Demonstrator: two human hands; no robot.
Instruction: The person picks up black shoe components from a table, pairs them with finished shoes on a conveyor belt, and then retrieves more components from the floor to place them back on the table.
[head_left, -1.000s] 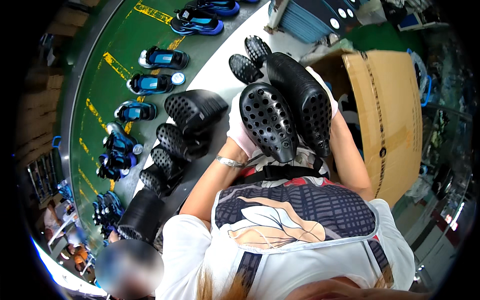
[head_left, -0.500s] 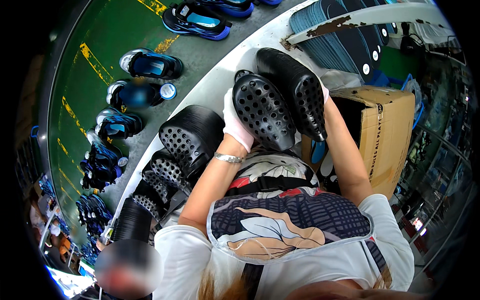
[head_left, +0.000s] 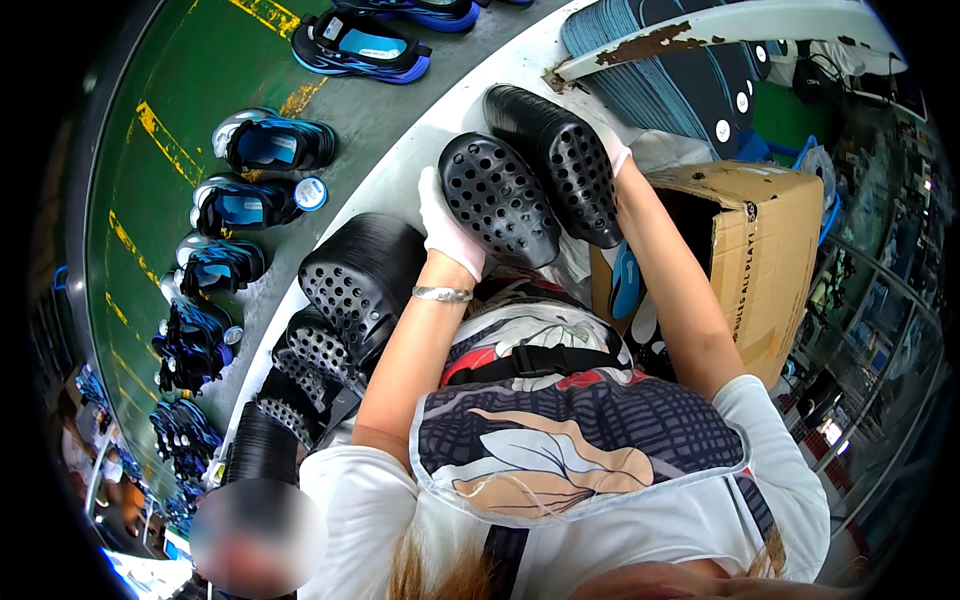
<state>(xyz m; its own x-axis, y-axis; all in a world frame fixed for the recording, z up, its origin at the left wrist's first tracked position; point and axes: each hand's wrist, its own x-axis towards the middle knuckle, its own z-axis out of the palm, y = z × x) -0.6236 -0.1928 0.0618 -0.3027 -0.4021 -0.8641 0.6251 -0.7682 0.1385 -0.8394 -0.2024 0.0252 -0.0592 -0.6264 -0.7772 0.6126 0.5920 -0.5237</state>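
Two stacks of nested black plastic shoe inserts, dotted with round holes, stand side by side in front of me. My left hand [head_left: 450, 228], in a white glove, grips the outer side of the left stack of shoe inserts [head_left: 497, 198]; its fingers are partly hidden behind it. Against the far side of the right stack of shoe inserts [head_left: 568, 165] my right hand [head_left: 614, 150] is closed, also gloved and mostly covered by the stack. The perforated ends of both stacks face me, close together over the white work surface [head_left: 385, 180].
More stacks of black inserts [head_left: 365, 265] stand at my left. An open cardboard box [head_left: 770, 260] is at my right, with blue insoles inside. Dark insoles [head_left: 640, 80] are piled at the back beside a rusty white bar [head_left: 720, 38]. Blue-black shoes [head_left: 268, 142] line the green conveyor [head_left: 165, 200].
Both hands and their two stacks have moved slightly away from me. The left stack now hides a small black piece that showed behind it. The whole view has shifted a little.
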